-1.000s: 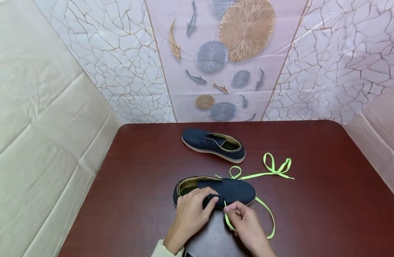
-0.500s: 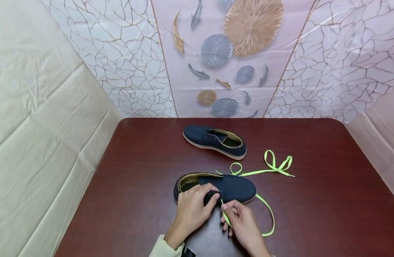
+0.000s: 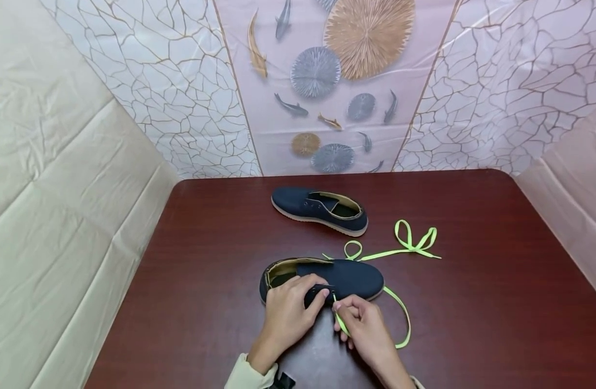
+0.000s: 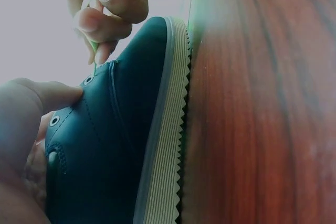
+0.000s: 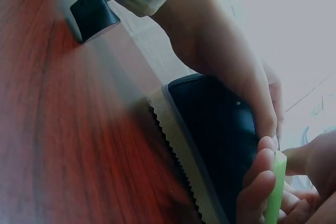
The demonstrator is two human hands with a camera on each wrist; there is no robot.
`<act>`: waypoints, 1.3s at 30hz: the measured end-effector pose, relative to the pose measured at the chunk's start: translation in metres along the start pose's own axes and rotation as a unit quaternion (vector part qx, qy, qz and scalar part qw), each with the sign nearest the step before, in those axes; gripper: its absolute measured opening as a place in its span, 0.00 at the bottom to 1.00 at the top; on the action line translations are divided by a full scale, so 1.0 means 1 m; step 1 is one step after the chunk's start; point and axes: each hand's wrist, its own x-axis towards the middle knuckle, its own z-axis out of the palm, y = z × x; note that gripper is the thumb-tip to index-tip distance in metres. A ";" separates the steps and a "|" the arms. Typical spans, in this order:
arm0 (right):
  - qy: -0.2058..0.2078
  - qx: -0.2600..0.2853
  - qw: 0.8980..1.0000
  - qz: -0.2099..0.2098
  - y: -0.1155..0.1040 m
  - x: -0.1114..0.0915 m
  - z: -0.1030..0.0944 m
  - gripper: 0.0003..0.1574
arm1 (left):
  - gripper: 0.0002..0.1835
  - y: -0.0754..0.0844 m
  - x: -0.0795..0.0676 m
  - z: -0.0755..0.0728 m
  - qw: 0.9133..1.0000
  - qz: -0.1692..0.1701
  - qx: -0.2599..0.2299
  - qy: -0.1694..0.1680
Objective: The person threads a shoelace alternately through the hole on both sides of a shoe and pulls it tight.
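A dark blue shoe (image 3: 361, 276) with a pale ridged sole lies at the front middle, toe to the right. My left hand (image 3: 289, 309) grips its near eyelet flap, fingers over the opening and thumb outside. In the left wrist view that thumb presses between two metal-rimmed eyelets (image 4: 54, 121). My right hand (image 3: 368, 326) pinches a neon yellow-green shoelace (image 3: 407, 313) close to its end. The thin tip is right at the eyelet nearest the toe. From the hand, the lace loops right and passes behind the toe.
The matching shoe (image 3: 290, 203), with bare eyelets, stands farther back on the dark red wooden table (image 3: 473, 302). Between the shoes and to the right lies yellow-green lace (image 3: 383, 254) with a bow-like tangle. A patterned backdrop (image 3: 191, 97) rises behind the table.
My right hand has shifted slightly left, bringing the lace end up to the front eyelet. My left hand keeps its grip on the flap. The head view has shifted a little.
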 end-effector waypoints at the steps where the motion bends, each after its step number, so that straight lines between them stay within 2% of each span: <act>1: -0.001 0.004 1.000 0.001 -0.001 0.001 0.000 0.09 | 0.04 0.000 0.000 0.000 1.000 0.003 0.000 -0.001; 10: -0.014 0.034 0.999 0.016 -0.005 0.003 -0.001 0.07 | 0.04 -0.003 0.002 -0.001 1.000 0.028 -0.009 -0.001; 19: -0.027 0.031 0.999 0.032 -0.006 0.006 -0.004 0.07 | 0.03 -0.007 0.002 -0.001 0.999 0.044 -0.014 -0.002; 30: -0.022 0.049 0.998 0.046 -0.008 0.003 -0.005 0.08 | 0.03 -0.008 -0.001 -0.004 0.998 0.050 -0.028 -0.007; 35: -0.018 0.056 0.997 0.053 -0.009 0.004 -0.004 0.09 | 0.02 -0.008 -0.001 -0.004 0.998 0.053 -0.039 -0.023; 39: -0.005 0.074 0.996 0.043 -0.011 0.005 -0.003 0.11 | 0.02 -0.008 -0.001 -0.003 0.997 0.057 -0.051 -0.025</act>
